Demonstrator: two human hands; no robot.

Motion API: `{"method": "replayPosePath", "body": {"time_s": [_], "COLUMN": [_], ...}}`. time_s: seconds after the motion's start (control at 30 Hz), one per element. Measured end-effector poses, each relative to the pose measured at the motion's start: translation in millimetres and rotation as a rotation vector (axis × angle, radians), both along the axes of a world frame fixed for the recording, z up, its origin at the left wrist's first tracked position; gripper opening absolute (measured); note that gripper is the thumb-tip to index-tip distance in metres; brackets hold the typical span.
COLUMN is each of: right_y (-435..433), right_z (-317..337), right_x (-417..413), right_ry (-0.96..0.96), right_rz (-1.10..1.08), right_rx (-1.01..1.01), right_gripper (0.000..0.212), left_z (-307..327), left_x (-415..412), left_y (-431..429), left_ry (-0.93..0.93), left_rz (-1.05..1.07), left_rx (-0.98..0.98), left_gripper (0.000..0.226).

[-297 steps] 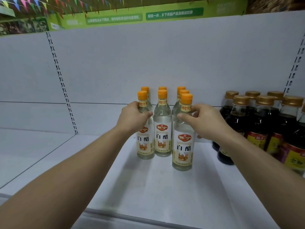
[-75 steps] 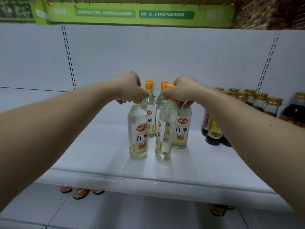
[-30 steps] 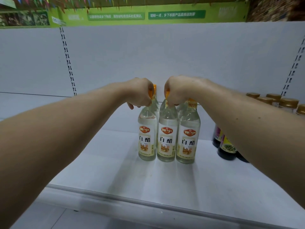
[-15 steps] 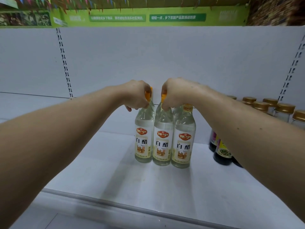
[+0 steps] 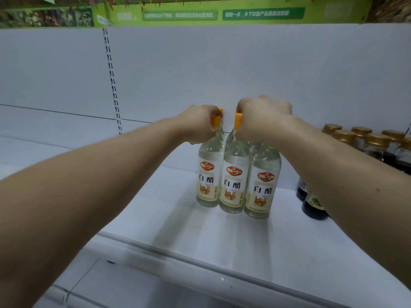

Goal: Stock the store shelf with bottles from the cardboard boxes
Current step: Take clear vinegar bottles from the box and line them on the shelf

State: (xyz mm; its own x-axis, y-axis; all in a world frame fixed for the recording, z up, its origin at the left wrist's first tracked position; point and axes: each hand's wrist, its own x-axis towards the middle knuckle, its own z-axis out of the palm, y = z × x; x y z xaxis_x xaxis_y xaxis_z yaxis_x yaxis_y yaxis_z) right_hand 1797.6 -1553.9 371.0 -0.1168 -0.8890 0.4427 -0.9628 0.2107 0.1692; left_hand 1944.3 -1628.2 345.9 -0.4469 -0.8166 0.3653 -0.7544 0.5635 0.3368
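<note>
Gripping the orange-capped necks, left hand [image 5: 200, 124] and right hand [image 5: 262, 117] have fingers curled round vinegar bottles [image 5: 232, 185] standing on the shelf [image 5: 200, 232], just left of the dark bottles [image 5: 313, 203]. Best nudge them upright, labels forward, row flush. Labels read 白醋 under a red 保宁 badge.

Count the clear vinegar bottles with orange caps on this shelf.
3 show, side by side in a front row on the shelf: the left bottle held by the left hand, the middle bottle held by the right hand, the right bottle. Others may hide behind.
</note>
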Motion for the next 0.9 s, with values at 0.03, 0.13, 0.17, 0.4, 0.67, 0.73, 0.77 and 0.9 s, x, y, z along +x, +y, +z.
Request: {"method": "replayPosePath", "body": {"time_s": [0.03, 0.13, 0.17, 0.4, 0.67, 0.73, 0.77, 0.9], "right_y": [2, 10, 14, 30, 57, 72, 79, 112], "right_z": [-1, -9, -15, -85, -163, -177, -184, -222], "right_x": [2, 14, 20, 68, 173, 210, 229, 303], "right_ry": [0.013, -0.022, -0.048, -0.317, -0.547, -0.573, -0.585, -0.633], "right_rz": [-0.008, 0.025, 0.06, 0.218, 0.327, 0.355, 0.37, 0.435], "right_rx": [-0.055, -0.169, -0.184, 0.126, 0.313, 0.304, 0.303, 0.307], "right_gripper": [0.033, 0.028, 0.026, 0.037, 0.039, 0.036, 0.034, 0.028], "left_z": [-4, -21, -29, -97, -192, -217, -230, -283], "left_x": [2, 10, 15, 97, 259, 300, 321, 396], "left_y": [2, 9, 11, 46, 137, 165, 178, 227], "left_ry": [0.022, 0.093, 0.118, 0.113, 0.206, 0.205, 0.194, 0.17], "left_rz": [0.002, 0.023, 0.05, 0.277, 0.442, 0.489, 0.519, 0.633], "left_rx": [-0.032, -0.093, -0.094, -0.019, 0.127, 0.158, 0.179, 0.298], "left_gripper": [0.055, 0.071, 0.075, 0.061, 0.049, 0.046, 0.045, 0.049]}}
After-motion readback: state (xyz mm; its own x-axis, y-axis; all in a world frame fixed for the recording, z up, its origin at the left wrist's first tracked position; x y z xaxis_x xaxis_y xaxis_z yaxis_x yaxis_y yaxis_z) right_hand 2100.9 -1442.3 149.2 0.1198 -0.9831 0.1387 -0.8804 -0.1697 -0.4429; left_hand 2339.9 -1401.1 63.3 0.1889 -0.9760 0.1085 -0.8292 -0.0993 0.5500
